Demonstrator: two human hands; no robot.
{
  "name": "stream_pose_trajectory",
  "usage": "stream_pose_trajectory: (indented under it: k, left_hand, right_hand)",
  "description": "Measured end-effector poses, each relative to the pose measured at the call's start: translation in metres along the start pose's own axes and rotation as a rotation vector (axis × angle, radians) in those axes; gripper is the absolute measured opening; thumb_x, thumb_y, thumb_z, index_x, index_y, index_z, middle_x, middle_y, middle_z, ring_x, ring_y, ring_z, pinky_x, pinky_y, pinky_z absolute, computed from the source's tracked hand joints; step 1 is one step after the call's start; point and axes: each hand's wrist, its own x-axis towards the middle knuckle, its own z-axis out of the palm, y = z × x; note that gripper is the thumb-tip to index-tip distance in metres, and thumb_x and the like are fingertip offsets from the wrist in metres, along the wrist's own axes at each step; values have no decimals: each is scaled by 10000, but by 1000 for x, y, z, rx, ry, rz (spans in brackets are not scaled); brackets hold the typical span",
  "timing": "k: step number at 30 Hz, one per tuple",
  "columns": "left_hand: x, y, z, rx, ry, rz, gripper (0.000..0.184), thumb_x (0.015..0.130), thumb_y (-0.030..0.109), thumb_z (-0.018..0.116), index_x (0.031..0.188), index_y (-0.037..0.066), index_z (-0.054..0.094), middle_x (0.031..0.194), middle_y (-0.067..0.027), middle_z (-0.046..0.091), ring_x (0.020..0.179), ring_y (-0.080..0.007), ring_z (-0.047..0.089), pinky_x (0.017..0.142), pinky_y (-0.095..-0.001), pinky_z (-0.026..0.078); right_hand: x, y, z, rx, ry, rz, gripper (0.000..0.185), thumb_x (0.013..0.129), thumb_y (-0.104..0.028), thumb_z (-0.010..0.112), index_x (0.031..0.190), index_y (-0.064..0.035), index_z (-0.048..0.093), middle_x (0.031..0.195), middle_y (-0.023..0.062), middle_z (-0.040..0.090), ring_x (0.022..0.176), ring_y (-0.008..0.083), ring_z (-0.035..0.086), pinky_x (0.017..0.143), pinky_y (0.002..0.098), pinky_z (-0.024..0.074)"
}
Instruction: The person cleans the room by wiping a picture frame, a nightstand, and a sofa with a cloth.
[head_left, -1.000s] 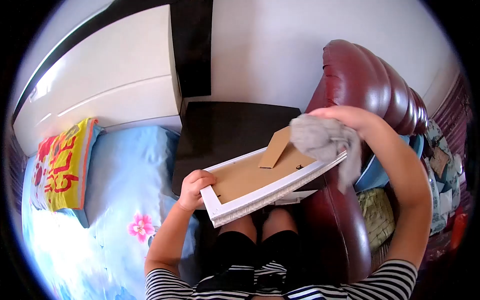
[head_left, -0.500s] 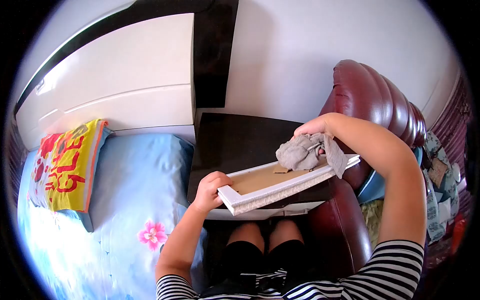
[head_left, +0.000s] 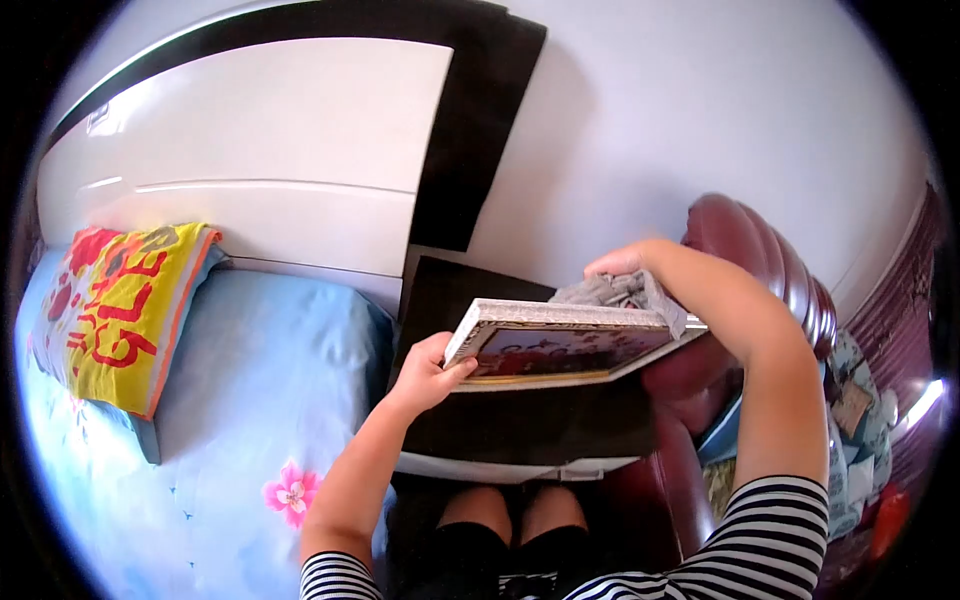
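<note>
A picture frame point(head_left: 570, 352) with a pale patterned border is held tilted above the dark nightstand, its dark picture side facing me. My left hand point(head_left: 432, 374) grips its left end, thumb on the front edge. Behind the far upper edge, toward the right end, my right hand point(head_left: 618, 262) holds a crumpled grey cloth point(head_left: 620, 291) against the frame. The cloth and the frame hide most of the right fingers.
The dark nightstand point(head_left: 520, 428) is below the frame. On the left is a bed point(head_left: 270, 370) with a yellow and red pillow point(head_left: 130, 320) and white headboard point(head_left: 300, 130). A dark red leather sofa point(head_left: 745, 240) is at the right.
The frame has turned over from its brown back, so its picture side now shows. My right hand and the cloth are now behind its upper edge. The view has shifted too.
</note>
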Motion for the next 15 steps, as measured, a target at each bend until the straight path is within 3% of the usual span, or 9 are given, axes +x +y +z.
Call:
stream_pose_trajectory:
  k: [2,4,5,7,10,15]
  left_hand:
    - [2,0,0,-90,21,-112,156,771,102,679,868,1,611,772,-75,575,695,-189,555,647,-291,444]
    - [1,-6,-2,-120,49,-157,215,770,142,684,900,-4,594,791,-101,588,703,-212,569,649,-296,452]
    - [1,-7,-6,-4,22,-163,235,771,160,681,919,2,588,801,-116,592,708,-226,575,647,-301,457]
    - [1,-6,-12,147,-23,-166,290,780,195,659,988,19,562,832,-150,597,718,-262,584,642,-324,467]
    - [1,-7,-15,63,-48,-237,300,788,185,635,1023,22,546,835,-146,593,708,-262,578,639,-340,464]
    - [-2,-14,-18,107,-83,-278,326,730,85,546,1047,29,498,840,-159,576,727,-287,567,666,-353,459]
  right_hand:
    - [22,0,-12,-87,6,-98,303,789,-397,551,728,-110,625,707,22,633,552,141,556,561,308,492]
    - [47,3,-20,-33,-16,22,280,803,-368,543,742,-110,633,747,21,647,597,131,569,600,314,491]
    - [48,0,-25,-32,-87,51,285,844,-373,505,851,-126,648,820,-6,621,702,99,546,664,297,455]
    - [55,-4,-27,-2,-85,75,278,839,-372,514,837,-129,648,805,-7,625,687,102,552,653,296,459]
    - [78,-1,-36,15,-88,117,263,818,-379,544,815,-139,653,777,-11,634,667,103,565,639,297,469]
    - [92,3,-38,104,-103,140,306,795,-403,580,873,-118,661,877,33,648,711,116,575,676,295,479]
